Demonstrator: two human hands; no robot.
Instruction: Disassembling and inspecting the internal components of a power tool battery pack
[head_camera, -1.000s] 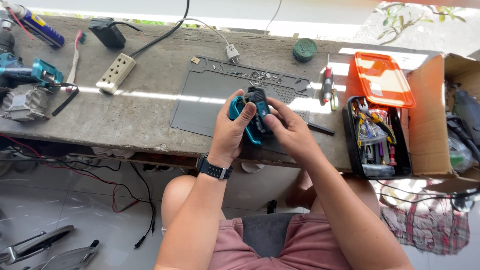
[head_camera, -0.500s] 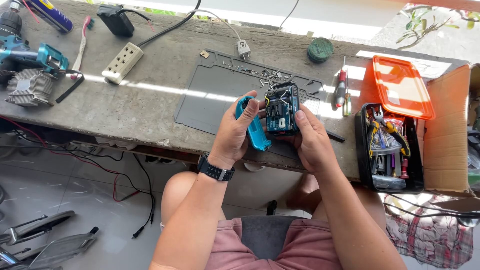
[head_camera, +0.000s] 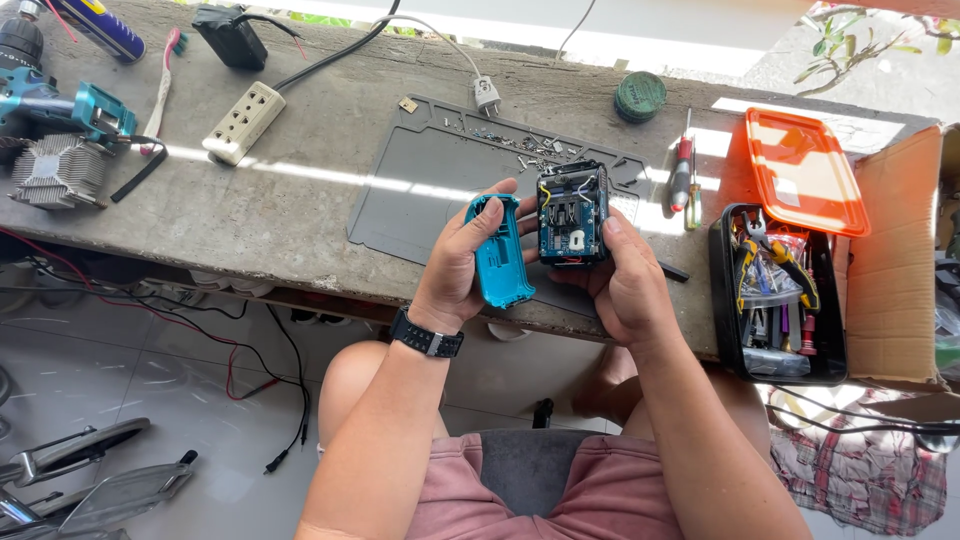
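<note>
Holding two separated parts at frame centre, the person sits at the bench. Head view: left hand is wrapped around the teal cover, its long axis upright. Right hand clamps the black base, circuit board exposed, just right of the cover with a narrow gap. Both hover over the grey mat.

Head view, steeply down, near workbench
</note>
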